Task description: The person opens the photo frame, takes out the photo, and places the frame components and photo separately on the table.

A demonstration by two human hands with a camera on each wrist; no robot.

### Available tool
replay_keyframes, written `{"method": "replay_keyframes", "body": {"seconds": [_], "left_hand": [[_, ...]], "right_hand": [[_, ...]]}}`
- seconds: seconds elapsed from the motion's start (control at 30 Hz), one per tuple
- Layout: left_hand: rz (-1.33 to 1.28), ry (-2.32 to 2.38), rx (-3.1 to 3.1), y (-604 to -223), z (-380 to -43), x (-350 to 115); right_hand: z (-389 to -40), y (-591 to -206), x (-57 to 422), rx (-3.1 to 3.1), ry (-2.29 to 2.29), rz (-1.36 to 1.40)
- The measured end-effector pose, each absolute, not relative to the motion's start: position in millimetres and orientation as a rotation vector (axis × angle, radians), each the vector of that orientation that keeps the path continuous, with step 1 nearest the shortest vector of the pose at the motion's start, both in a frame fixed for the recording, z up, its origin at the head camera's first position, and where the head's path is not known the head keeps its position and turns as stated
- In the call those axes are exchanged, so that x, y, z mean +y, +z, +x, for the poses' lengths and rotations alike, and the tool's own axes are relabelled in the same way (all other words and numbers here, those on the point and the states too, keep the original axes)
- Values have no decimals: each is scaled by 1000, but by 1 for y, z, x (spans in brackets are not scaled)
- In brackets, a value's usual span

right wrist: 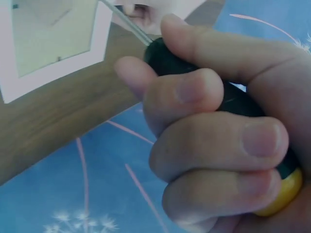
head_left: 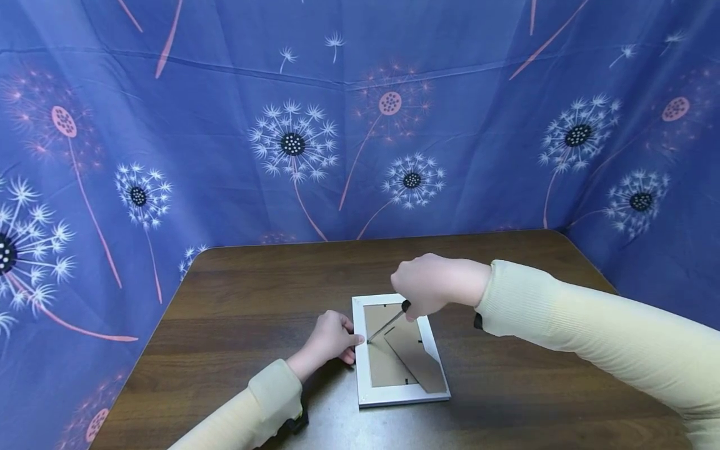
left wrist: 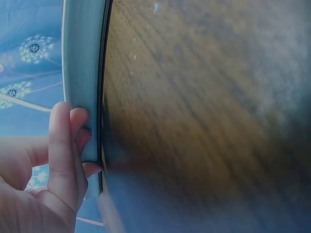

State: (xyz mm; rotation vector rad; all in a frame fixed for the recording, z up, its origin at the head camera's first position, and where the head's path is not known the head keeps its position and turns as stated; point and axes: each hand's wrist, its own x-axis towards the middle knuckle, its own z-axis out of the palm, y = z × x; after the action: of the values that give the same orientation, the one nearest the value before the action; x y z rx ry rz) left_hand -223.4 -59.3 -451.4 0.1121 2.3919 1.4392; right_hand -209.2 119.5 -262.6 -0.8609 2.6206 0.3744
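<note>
A white picture frame (head_left: 364,375) lies face down on the table, its brown backing board (head_left: 379,369) and folded stand (head_left: 424,369) facing up. My right hand (head_left: 427,284) grips a screwdriver, fingers wrapped round its dark handle with a yellow end (right wrist: 284,194). The thin metal shaft (head_left: 388,325) slants down to the left, its tip at a small black tab (head_left: 368,341) by the left inner edge. My left hand (head_left: 332,337) holds the frame's left side, thumb on the border and fingers against the outer edge, as the left wrist view also shows along the side (left wrist: 83,58).
More small black tabs (head_left: 419,341) sit along the backing's other edges. The brown wooden table (head_left: 253,312) runs back to a blue cloth (head_left: 478,125) printed with dandelions, which hangs behind it and at both sides.
</note>
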Motion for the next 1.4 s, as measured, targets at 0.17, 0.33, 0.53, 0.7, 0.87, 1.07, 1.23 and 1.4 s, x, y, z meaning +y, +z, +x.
{"method": "replay_keyframes", "body": {"seconds": [0.17, 0.33, 0.53, 0.7, 0.87, 1.07, 1.23, 1.4], "left_hand": [[115, 1441, 2395, -452, -223, -60], [135, 1459, 2392, -453, -222, -59], [138, 1482, 2392, -454, -222, -58], [140, 1493, 2390, -454, -222, -58], [145, 1502, 2399, -454, -221, -59], [153, 1518, 2395, -455, -220, -62], [154, 1518, 2413, -456, -219, -63], [178, 1494, 2434, -456, -217, -62]], "right_hand": [[-200, -271, 139, 2695, 298, -893], [-190, -283, 159, 2788, 243, -946], [-181, -298, 179, 2857, 92, -1003], [-176, -313, 195, 2891, -32, -1009], [-173, -333, 211, 2903, -155, -984], [-173, -355, 226, 2891, -275, -968], [-172, -369, 235, 2869, -384, -965], [-172, -379, 245, 2852, -455, -937]]}}
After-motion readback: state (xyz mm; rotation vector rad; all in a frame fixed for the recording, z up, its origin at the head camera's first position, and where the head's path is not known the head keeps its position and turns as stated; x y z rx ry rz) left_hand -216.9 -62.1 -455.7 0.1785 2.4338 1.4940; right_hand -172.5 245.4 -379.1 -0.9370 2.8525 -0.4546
